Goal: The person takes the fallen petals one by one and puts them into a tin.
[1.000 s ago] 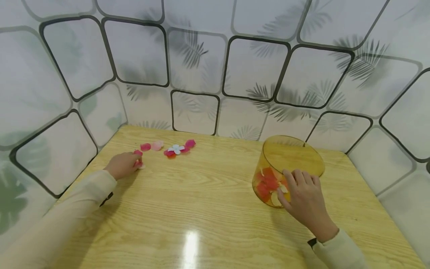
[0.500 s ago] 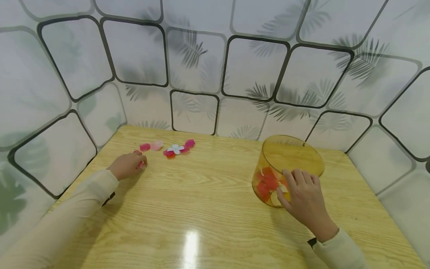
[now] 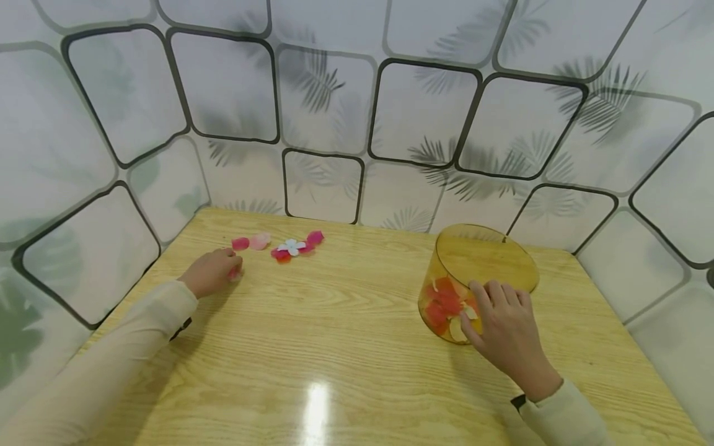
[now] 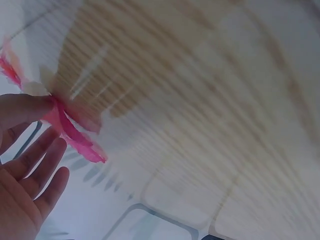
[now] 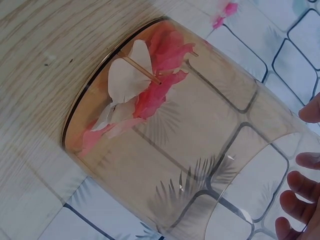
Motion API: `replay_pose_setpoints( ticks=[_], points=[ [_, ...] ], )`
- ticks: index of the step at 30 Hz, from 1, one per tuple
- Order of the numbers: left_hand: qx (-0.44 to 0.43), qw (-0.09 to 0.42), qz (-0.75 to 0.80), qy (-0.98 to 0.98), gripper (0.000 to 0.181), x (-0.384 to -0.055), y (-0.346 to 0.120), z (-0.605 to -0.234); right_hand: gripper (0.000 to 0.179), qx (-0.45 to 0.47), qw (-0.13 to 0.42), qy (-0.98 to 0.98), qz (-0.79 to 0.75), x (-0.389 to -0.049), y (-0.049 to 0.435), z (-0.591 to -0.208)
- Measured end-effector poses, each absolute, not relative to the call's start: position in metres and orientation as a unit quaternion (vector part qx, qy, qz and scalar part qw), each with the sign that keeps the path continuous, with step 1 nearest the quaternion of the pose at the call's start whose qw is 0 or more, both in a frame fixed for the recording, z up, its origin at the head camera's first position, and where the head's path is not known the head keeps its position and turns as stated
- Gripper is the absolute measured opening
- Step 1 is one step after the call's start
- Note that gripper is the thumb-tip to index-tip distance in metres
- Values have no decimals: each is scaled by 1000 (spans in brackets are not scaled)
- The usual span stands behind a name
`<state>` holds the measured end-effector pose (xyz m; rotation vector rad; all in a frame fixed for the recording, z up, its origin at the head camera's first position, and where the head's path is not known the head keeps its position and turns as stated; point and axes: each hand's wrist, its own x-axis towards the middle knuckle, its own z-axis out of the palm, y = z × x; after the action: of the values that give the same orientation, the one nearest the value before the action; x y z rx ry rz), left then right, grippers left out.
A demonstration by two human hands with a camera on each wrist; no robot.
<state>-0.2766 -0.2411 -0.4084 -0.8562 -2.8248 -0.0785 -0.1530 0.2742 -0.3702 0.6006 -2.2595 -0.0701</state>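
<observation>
My left hand [image 3: 211, 272] pinches pink petals [image 4: 75, 135] between thumb and index finger, low over the table at the left. In the left wrist view the other fingers of the left hand [image 4: 30, 185] are spread loosely. A clear amber cylindrical container [image 3: 474, 248] stands at the right. Red and white petals [image 5: 150, 80] lie at its bottom. My right hand [image 3: 504, 328] holds the container's near rim, with fingers over the edge and thumb against the outer wall. In the right wrist view only fingertips of that hand [image 5: 300, 190] show.
Loose petals lie along the back left: a dark pink petal [image 3: 241, 244], a pale pink petal [image 3: 260, 241], and a white flower [image 3: 292, 248] on pink and orange petals. A patterned wall covering [image 3: 326, 186] borders the wooden table [image 3: 346, 322].
My left hand has shifted slightly right, and its fingers have drawn together on petals. A petal once visible beside its fingertips no longer shows. The right hand and container have stayed put.
</observation>
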Motion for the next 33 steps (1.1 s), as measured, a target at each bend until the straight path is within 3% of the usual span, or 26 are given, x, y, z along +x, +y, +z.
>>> replay_pose_setpoints(
  ticks=[11, 22, 33],
  points=[
    [-285, 100, -33, -953, 16, -284, -241, -405, 52, 237, 394, -888, -27, -153, 274, -372],
    [-280, 145, -49, -948, 10, -291, -230, -395, 51, 237, 394, -888, -28, -153, 274, -372],
    [-329, 171, -84, -925, 4, -298, -142, -350, 52, 238, 396, -886, -28, -154, 274, -372]
  ],
)
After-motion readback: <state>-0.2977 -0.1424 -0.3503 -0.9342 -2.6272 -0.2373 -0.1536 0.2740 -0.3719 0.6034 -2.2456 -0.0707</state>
